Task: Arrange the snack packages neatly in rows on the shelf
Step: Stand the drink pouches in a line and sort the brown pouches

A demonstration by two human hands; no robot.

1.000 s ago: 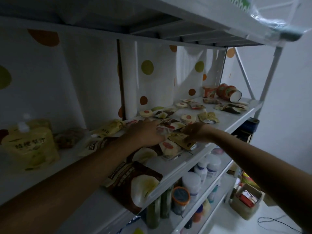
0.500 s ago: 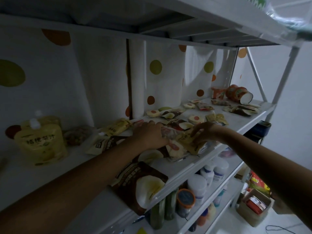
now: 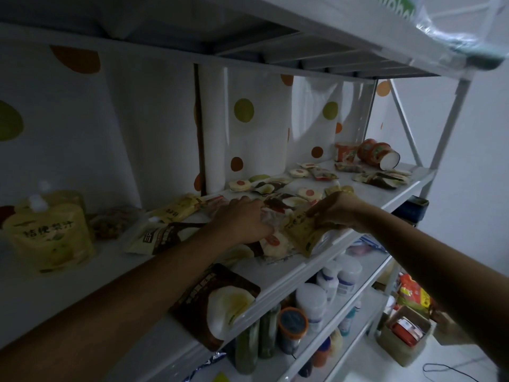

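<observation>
While pinched, the yellow packet [image 3: 301,230] hangs below the right hand [image 3: 334,213].

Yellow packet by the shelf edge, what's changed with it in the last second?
The right hand has gripped the yellow packet, which lay flat, and tipped it up off the shelf. The left hand stays on the middle packets; the other snacks lie as before.
</observation>
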